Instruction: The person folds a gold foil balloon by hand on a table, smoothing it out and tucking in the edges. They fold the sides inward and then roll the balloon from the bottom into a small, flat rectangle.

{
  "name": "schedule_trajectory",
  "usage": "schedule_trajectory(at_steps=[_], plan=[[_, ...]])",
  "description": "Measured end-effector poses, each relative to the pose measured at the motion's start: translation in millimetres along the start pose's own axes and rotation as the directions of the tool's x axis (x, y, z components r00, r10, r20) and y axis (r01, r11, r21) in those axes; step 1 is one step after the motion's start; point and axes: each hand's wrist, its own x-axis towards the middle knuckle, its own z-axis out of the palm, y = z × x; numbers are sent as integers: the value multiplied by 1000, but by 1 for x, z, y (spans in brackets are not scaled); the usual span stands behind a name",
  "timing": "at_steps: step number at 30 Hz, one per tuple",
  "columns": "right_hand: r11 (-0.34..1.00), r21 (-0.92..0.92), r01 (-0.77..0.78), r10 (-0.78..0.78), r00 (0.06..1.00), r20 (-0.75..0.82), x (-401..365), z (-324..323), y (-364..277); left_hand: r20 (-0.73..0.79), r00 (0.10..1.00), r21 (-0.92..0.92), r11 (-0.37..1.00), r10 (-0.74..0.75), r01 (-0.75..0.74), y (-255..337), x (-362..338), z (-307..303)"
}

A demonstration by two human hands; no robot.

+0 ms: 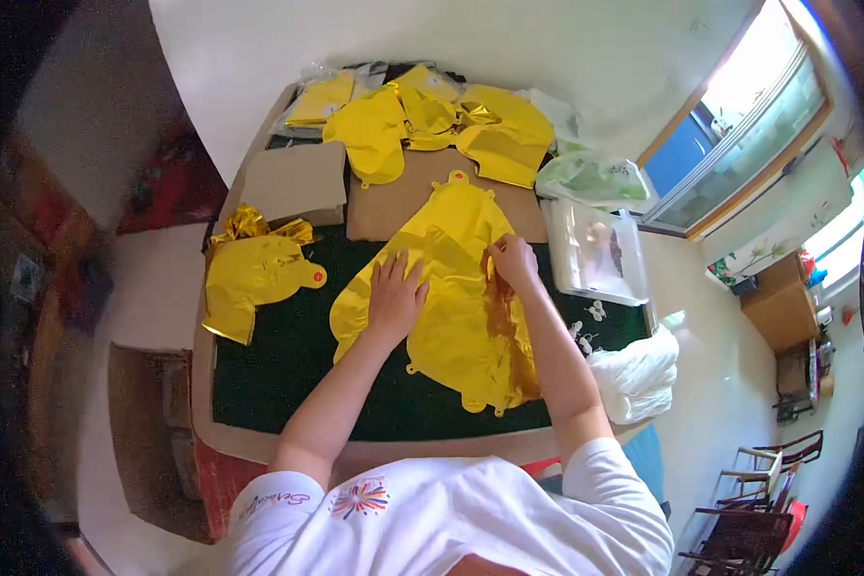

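Note:
A large gold foil balloon (456, 326), uninflated, lies spread over the dark green table mat in front of me. My left hand (396, 296) rests flat on its left part with the fingers spread. My right hand (515, 261) has its fingers pinched together at the balloon's right edge, where the foil looks creased and folded. A tab with a red mark shows at the balloon's far end. To the left lies another flat gold foil balloon (254, 278), with a red mark on its tab and crumpled foil behind it.
More gold foil balloons (370, 139) lie at the back on brown cardboard (379, 211). A grey-brown board (293, 178) sits back left. On the right are a clear plastic box (597, 252), plastic bags (593, 180) and a bundled white cloth or bag (638, 376).

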Motion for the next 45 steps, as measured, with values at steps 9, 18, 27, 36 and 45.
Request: schedule_trajectory(at_steps=[9, 18, 27, 36, 45], plan=[[1000, -15, -15, 14, 999, -31, -7, 4, -1, 76, 997, 123, 992, -23, 13, 2, -7, -4], [1000, 25, 15, -16, 998, 64, -20, -5, -7, 49, 999, 123, 992, -18, 11, 4, -14, -2], [997, -63, 46, -50, 997, -56, -40, 3, -6, 71, 997, 168, 986, -24, 12, 12, -28, -8], [993, -89, 81, -91, 990, -112, -45, 2, -10, -30, 1000, 140, 990, -7, 11, 17, -28, -17], [790, -210, 575, -580, 813, 45, -73, 32, -13, 41, 998, 117, 992, 51, -55, 11, -37, -31]])
